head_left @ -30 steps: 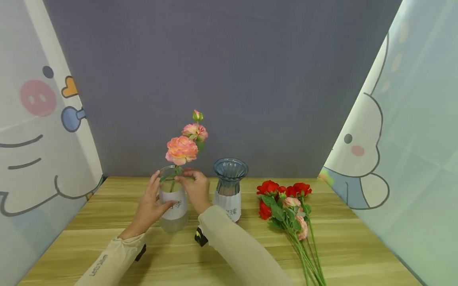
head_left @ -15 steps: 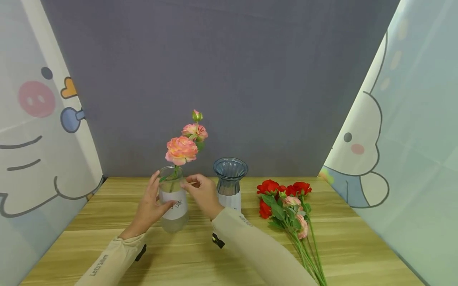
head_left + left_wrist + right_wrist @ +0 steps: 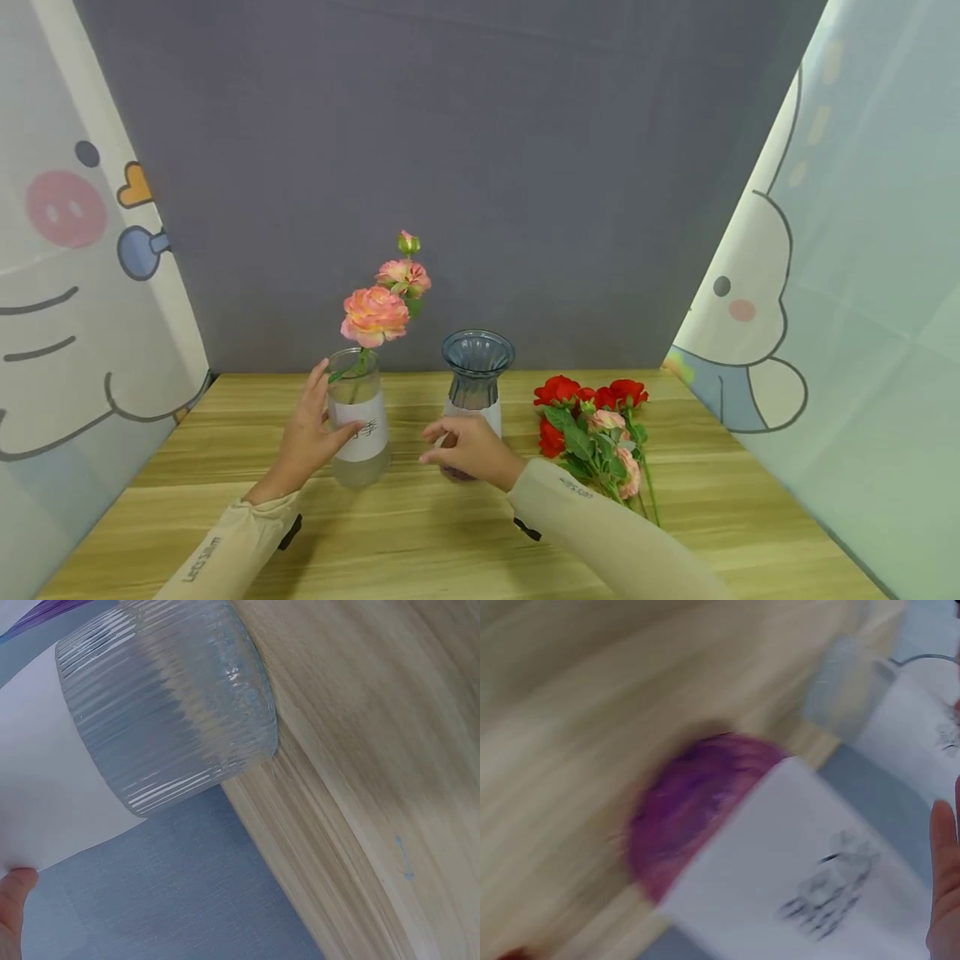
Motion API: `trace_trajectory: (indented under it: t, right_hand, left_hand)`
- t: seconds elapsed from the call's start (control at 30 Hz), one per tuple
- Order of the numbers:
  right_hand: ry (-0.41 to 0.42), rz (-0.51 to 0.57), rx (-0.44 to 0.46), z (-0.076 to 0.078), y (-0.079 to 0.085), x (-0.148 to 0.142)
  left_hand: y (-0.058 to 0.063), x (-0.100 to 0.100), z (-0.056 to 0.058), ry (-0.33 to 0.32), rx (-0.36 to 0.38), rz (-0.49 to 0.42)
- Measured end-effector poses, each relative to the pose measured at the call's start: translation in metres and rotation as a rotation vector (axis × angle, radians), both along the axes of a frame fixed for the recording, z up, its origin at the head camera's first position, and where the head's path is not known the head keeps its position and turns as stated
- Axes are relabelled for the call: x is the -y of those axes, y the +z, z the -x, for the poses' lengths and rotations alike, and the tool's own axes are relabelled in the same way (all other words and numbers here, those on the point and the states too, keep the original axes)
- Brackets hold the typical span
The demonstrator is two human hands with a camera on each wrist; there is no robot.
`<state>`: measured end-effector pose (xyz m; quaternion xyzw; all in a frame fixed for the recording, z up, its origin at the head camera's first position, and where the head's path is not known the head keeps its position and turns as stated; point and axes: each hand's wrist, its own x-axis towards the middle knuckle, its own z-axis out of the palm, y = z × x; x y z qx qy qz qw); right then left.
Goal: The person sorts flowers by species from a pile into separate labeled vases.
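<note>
My left hand holds a clear ribbed glass vase, thumb in front of its white paper label and fingers along the left side. A fingertip meets the label's edge in the left wrist view. In that vase stands a pink artificial flower stem with a large bloom, a smaller bloom and a bud. My right hand hovers with loosely bent fingers, holding nothing, in front of a blue glass vase. This vase also bears a white label and has a purplish base.
Right of the blue vase, a bunch of red flowers and pink flowers lies on the wooden table; my right sleeve covers part of its stems. A grey backdrop stands behind, with cartoon-printed side panels.
My right hand has let go of the flower stem at the clear vase's mouth and moved right and down, past the blue vase's front. My left hand stays on the clear vase.
</note>
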<state>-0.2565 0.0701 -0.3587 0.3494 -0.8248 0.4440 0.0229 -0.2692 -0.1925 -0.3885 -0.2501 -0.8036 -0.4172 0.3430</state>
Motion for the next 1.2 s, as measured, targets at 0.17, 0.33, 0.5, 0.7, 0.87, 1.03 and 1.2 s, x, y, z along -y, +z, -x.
trace_trajectory:
  t: [0.17,0.33,0.5,0.7,0.87,1.03,1.2]
  right_hand:
    - [0.026,-0.014,0.005,0.0,-0.013,-0.031]
    - [0.007,-0.082,-0.009,-0.004,-0.015,-0.061]
    - [-0.003,-0.142,0.001,-0.006,-0.017,-0.087]
    - [-0.072,-0.207,0.082,-0.011,-0.018,-0.127]
    - [-0.124,-0.24,0.163,-0.023,-0.016,-0.17]
    - [-0.158,-0.249,0.212,-0.029,-0.015,-0.208]
    - [-0.15,-0.183,0.318,-0.032,-0.02,-0.242]
  left_hand:
    - [0.001,0.001,-0.001,-0.012,0.001,0.002]
    - [0.003,0.001,0.0,-0.008,0.004,0.004]
    - [0.003,0.002,-0.001,-0.005,0.018,-0.002]
    - [0.003,0.001,-0.001,-0.006,0.01,0.002]
    - [0.003,-0.001,0.001,-0.004,-0.028,0.001]
    - [0.002,-0.001,0.0,0.004,-0.036,-0.015]
    - [0.002,0.0,-0.001,0.008,0.004,-0.026]
